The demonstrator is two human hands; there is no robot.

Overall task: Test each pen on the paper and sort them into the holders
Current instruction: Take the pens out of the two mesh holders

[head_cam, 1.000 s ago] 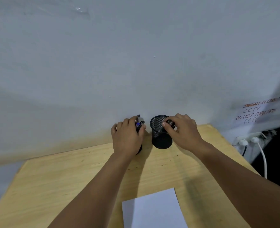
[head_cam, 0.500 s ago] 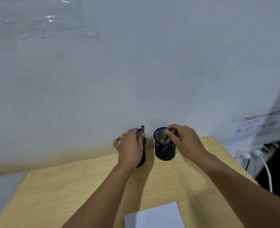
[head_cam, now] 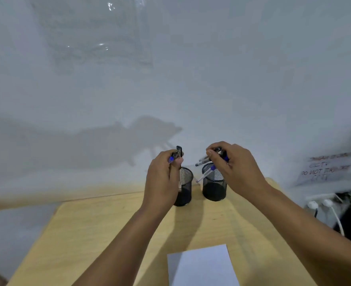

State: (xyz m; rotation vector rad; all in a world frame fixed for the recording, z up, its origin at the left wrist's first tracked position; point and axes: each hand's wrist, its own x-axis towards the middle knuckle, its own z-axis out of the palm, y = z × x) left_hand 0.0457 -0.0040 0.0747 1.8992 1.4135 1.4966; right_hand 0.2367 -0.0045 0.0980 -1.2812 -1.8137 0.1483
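Observation:
Two black mesh holders stand at the far edge of the wooden table (head_cam: 100, 230), against the wall: the left holder (head_cam: 186, 183) and the right holder (head_cam: 213, 187). My left hand (head_cam: 162, 178) grips a bunch of pens (head_cam: 177, 154) above and beside the left holder, blue and black ends sticking up. My right hand (head_cam: 235, 168) grips another bunch of pens (head_cam: 204, 172) over the right holder, tips slanting down to the left. A white sheet of paper (head_cam: 201, 267) lies near the table's front edge.
A pale wall rises right behind the holders. At the right, a handwritten notice (head_cam: 327, 167) hangs on the wall above a power strip (head_cam: 321, 200) with white plugs and cables. The table's right edge is close to those cables.
Both hands have lifted their bunches of pens up out of the holders. The camera has tilted upward, so the table sits lower in view.

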